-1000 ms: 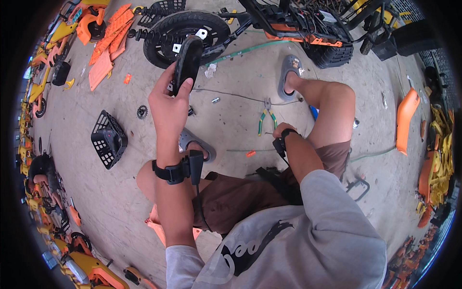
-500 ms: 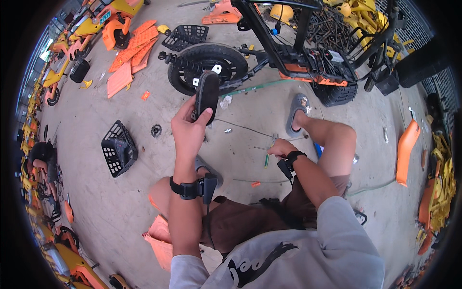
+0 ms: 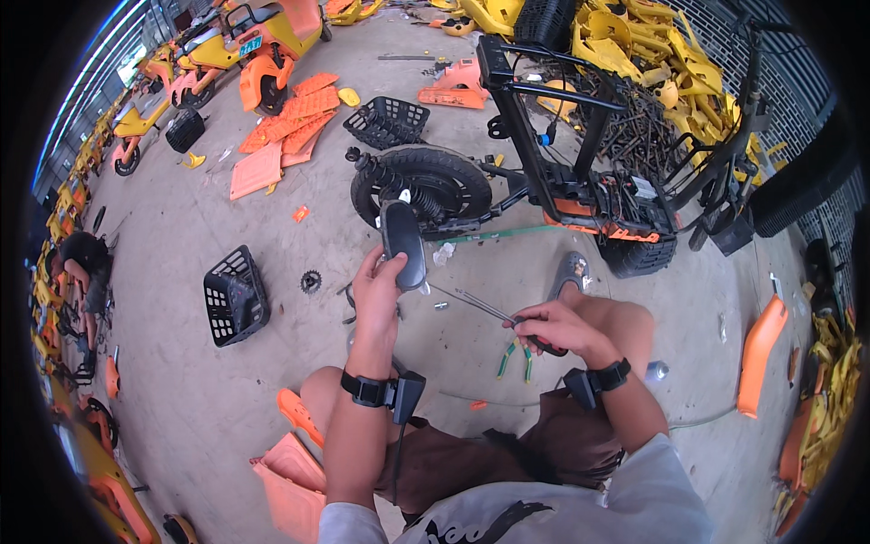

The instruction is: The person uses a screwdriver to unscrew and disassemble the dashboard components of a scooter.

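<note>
My left hand [image 3: 373, 281] grips a black, oblong, padded-looking part [image 3: 404, 245] upright in front of the wheel [image 3: 458, 186] of a stripped scooter frame [image 3: 507, 86]. My right hand [image 3: 553, 322] is closed on a screwdriver [image 3: 549, 344] with a red and black handle; a thin shaft points up and left toward the black part. Green-and-yellow pliers [image 3: 527, 364] lie on the floor just below that hand. A small toothed sprocket [image 3: 311, 282] lies to the left of my left hand.
Black baskets [image 3: 237, 295] lie left and behind. Orange panels [image 3: 304, 113] and parked scooters [image 3: 267, 50] are at upper left. A heap of yellow parts [image 3: 657, 54] is behind the frame. An orange strip [image 3: 759, 358] lies at right. Another person [image 3: 77, 272] crouches at far left.
My view has tipped up toward the scooters. My right hand has lifted, and the screwdriver now shows angled toward the part in my left hand, whose face is turned more toward me.
</note>
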Available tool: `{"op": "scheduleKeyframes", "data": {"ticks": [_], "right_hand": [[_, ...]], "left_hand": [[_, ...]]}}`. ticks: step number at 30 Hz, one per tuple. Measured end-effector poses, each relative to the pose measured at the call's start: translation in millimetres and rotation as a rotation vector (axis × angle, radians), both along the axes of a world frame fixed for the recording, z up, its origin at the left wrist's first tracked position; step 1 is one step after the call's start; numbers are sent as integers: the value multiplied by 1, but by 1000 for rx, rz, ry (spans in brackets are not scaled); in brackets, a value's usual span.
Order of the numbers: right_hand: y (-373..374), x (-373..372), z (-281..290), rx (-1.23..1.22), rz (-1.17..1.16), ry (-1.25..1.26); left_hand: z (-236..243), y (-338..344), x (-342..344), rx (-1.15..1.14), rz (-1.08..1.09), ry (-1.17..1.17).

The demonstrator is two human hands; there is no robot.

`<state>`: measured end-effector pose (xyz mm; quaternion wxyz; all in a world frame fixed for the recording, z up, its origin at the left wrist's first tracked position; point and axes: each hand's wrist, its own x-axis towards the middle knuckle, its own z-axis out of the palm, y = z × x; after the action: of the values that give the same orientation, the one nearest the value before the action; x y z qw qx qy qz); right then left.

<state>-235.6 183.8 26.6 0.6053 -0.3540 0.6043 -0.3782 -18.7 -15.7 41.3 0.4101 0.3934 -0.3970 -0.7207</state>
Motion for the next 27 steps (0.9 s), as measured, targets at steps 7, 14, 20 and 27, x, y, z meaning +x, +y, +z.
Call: {"op": "scheduleKeyframes", "data": {"ticks": [7,14,20,27], "right_hand": [[15,7,6,-44,-53,-187],[11,13,-3,-54,-60,-264],[11,11,-8,-50,-96,-393],[7,11,-12,-73,-159,-439]], "left_hand": [[-1,17,-18,46,-90,-11],[-5,21,-25,111,-138,38],[-5,20,-28,112,-174,54],[-9,20,-29,178,-224,88]]}}
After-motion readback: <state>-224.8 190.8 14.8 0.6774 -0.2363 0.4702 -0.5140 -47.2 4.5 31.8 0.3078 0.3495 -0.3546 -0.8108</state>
